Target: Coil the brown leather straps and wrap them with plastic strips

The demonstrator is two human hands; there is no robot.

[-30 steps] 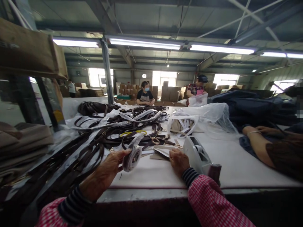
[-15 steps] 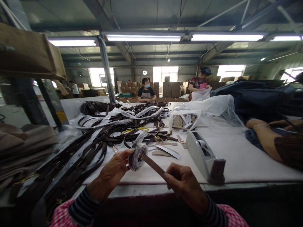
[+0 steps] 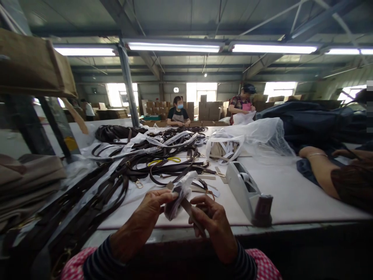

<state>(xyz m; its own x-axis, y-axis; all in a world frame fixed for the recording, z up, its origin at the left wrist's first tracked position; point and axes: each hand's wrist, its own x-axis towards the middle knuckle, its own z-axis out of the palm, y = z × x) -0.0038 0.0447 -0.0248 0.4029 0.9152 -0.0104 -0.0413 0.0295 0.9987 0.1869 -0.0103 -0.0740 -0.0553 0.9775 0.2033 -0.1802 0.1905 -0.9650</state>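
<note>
Left hand (image 3: 145,221) is pinching the coiled dark strap in its clear plastic bag (image 3: 176,198) just over the near edge of the white table (image 3: 291,202). Right hand (image 3: 215,223) is closed around a flat brown card strip (image 3: 190,213) pressed against it. It looks light and floppy with slick film, so I'd grab the coil itself. Grey tape dispenser (image 3: 244,190) at 2 o'clock, loose dark leather straps (image 3: 122,175) at 11.

You were in a factory workshop: beyond your fingers (image 3: 161,195) a long worktable (image 3: 291,194) lay heaped with dark straps (image 3: 116,182), a tape dispenser (image 3: 243,186) stood just right of your fingers, other workers (image 3: 178,112) sat far past them before stacked cartons (image 3: 208,111), under strip lights (image 3: 175,46).
</note>
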